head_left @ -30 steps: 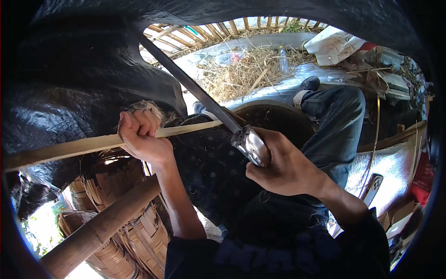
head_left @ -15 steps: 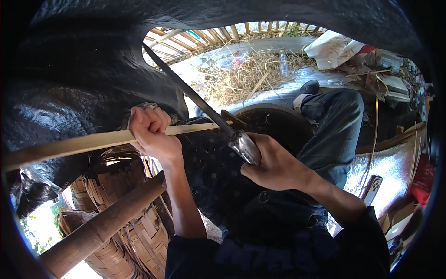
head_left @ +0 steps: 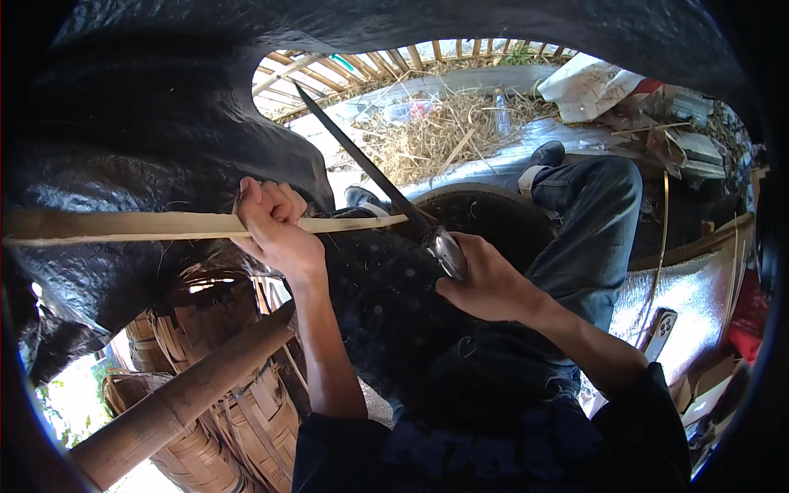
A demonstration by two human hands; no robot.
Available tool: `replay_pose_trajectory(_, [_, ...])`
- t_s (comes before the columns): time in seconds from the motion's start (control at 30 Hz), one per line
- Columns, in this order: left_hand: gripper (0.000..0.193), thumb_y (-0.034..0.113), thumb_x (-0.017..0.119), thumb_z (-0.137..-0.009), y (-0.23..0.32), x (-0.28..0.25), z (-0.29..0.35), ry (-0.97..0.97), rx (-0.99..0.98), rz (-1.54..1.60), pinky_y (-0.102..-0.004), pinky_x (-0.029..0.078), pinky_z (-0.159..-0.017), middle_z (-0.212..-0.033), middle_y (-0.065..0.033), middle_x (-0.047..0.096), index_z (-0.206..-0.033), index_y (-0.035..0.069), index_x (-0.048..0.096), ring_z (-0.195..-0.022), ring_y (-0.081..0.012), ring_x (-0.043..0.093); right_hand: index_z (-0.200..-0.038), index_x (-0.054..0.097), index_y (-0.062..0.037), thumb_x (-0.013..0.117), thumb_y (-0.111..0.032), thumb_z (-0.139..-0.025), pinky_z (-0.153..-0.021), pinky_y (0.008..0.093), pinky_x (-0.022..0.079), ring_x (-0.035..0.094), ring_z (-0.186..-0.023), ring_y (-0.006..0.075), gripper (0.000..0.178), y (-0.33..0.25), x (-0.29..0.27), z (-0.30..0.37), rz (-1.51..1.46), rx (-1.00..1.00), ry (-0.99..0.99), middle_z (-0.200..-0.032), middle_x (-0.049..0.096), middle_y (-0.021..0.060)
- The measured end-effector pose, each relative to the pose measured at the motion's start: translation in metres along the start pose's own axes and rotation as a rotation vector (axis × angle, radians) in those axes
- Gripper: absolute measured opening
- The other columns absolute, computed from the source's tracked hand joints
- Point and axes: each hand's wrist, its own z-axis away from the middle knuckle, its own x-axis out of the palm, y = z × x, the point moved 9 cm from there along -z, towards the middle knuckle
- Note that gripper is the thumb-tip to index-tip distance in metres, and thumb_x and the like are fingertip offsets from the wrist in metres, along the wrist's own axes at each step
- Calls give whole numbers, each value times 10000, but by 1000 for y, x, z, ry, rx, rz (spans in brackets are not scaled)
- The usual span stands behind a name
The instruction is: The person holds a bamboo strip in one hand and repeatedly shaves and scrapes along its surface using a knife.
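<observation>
A long pale bamboo strip [head_left: 156,227] runs from the far left edge to the middle. My left hand [head_left: 278,223] is closed around it, fingers curled over the top. My right hand [head_left: 493,278] grips a long-bladed knife [head_left: 362,158] by its shiny metal handle. The dark blade slants up and to the left, its tip in front of the slatted fence. Close to the handle, the blade's base lies by the strip's right end. Dark patterned cloth [head_left: 386,279] covers my lap beneath both hands.
Black plastic sheeting [head_left: 148,123] hangs at the left and above. A thick bamboo pole [head_left: 181,394] slants across the lower left beside woven bamboo baskets [head_left: 255,419]. Dry straw [head_left: 427,135] and a plastic bottle [head_left: 502,111] lie ahead. A phone [head_left: 660,333] rests at the right.
The knife and my right hand have shifted slightly right, and the blade tip has moved right. The strip's left part has risen and levelled, with my left hand slightly shifted.
</observation>
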Motion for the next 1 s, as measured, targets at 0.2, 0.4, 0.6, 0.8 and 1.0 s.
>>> replay_pose_trajectory(0.2, [375, 167, 379, -844, 2, -4, 0, 28, 13, 62, -248, 134, -407, -473, 27, 146, -540, 117, 165, -422, -73, 140, -989, 465, 34, 555, -67, -668, -621, 398, 437, 554, -682, 347, 348, -54, -17, 17, -63, -270, 175, -709, 534, 199])
replay_pose_trajectory(0.4, [378, 203, 367, -850, 0, 9, -2, 1, 5, 42, -244, 133, -403, -469, 29, 141, -539, 135, 163, -408, -70, 147, -903, 493, 35, 558, -100, -658, -617, 379, 461, 579, -732, 372, 288, 97, 41, 14, 159, 106, 15, -746, 557, 249])
replay_pose_trajectory(0.6, [370, 212, 380, -852, 2, -11, -4, -85, -27, 143, -243, 128, -409, -477, 23, 154, -554, 136, 174, -405, -72, 153, -977, 480, 61, 576, -124, -660, -684, 355, 452, 581, -774, 322, 379, 54, 2, 26, -35, 279, -68, -776, 560, 218])
replay_pose_trajectory(0.8, [372, 217, 378, -860, -4, -20, -3, -147, -94, 174, -226, 140, -413, -477, 24, 180, -541, 147, 200, -417, -64, 179, -942, 483, 46, 564, -120, -670, -616, 339, 434, 555, -670, 212, 329, 47, 7, 24, -280, 433, -135, -700, 539, 141])
replay_pose_trajectory(1.0, [371, 233, 328, -873, 5, -23, -2, -125, -32, 172, -229, 137, -413, -473, 29, 169, -545, 147, 179, -408, -65, 163, -906, 487, 59, 540, -111, -677, -556, 320, 428, 541, -591, 185, 289, 54, 35, 20, -256, 252, -180, -665, 539, 130])
